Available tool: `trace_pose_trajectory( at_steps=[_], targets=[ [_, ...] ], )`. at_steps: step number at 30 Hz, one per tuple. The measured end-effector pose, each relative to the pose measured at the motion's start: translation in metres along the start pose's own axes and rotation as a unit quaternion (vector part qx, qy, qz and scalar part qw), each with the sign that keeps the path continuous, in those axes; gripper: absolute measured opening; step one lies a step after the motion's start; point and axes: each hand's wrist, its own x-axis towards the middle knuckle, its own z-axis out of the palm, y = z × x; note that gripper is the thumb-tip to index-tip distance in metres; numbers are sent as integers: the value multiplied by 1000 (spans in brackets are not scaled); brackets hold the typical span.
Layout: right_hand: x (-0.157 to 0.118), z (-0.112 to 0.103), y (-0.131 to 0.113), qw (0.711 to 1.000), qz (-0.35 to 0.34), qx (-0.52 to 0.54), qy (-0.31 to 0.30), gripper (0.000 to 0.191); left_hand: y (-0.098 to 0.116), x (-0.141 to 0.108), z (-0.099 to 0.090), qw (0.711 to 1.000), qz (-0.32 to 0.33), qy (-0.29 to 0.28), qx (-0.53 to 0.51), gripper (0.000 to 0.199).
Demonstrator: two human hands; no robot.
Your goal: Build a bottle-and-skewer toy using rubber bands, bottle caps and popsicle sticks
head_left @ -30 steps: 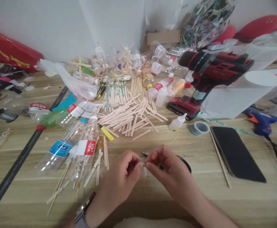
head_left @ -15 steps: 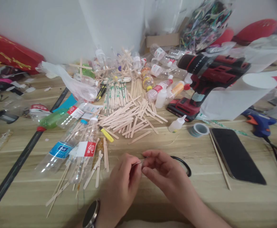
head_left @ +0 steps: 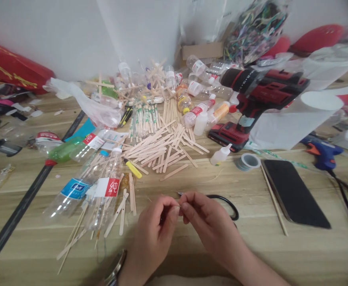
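Note:
My left hand [head_left: 157, 228], with a watch on its wrist, is closed in a pinch over the near middle of the table. Opposite it, my right hand [head_left: 211, 224] is pinched too, and the fingertips of both meet. What they hold is very thin, perhaps a thread or wire, and mostly hidden by the fingers. Scissors with a black handle [head_left: 235, 210] lie partly covered behind my right hand. Left of my hands are a few flat wooden sticks [head_left: 122, 214] and clear plastic bottles [head_left: 106, 198] with sticks in or under them.
Beyond my hands lies a pile of wooden sticks [head_left: 152, 149], with a yellow-handled tool [head_left: 133, 169] beside it. A red and black drill [head_left: 245, 103] stands at right, near a glue bottle [head_left: 220, 155], tape roll [head_left: 248, 162], phone [head_left: 294, 192] and blue glue gun [head_left: 324, 155].
My right fingers have closed in from a looser, more spread pose, and the fingertips of both hands have come together. More of the scissors shows now. The view has shifted slightly.

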Motion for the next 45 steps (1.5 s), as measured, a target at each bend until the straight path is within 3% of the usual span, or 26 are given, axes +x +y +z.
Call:
trace_pose_trajectory(
  at_steps=[3,7,11,14,16,19,21,22,27,30,32,37,45],
  targets=[
    [-5,-2,2,996,-45,-76,28,21,-1,2,-2,990,-69,17,-120,32],
    [-12,-3,11,986,-66,-135,68,19,0,7,-6,948,-144,82,-270,33],
    [-11,-1,18,992,-49,-104,41,20,8,13,-10,936,-150,56,-314,29],
    [-4,2,19,1000,5,1,14,22,12,18,-15,932,-156,19,-327,34],
    [3,6,17,986,68,149,-13,27,10,20,-16,935,-146,23,-323,35],
    [14,11,13,912,132,383,-55,32,4,21,-15,936,-144,22,-321,35],
    [20,14,12,877,139,451,-85,30,-1,20,-15,934,-151,15,-323,35],
    [22,14,12,875,136,452,-103,29,-2,20,-15,935,-153,10,-320,35],
    [24,13,13,930,93,318,-160,33,-2,22,-21,969,-129,-59,-202,34],
    [23,15,8,979,4,161,-129,25,5,27,-26,994,-45,-85,-60,34],
    [23,17,5,992,-63,60,-87,18,8,30,-27,996,1,-89,1,33],
    [23,24,10,984,-155,-73,-40,13,8,32,-26,994,23,-97,47,33],
    [19,28,24,969,-196,-150,-8,14,5,33,-23,989,28,-103,104,30]
  ],
)
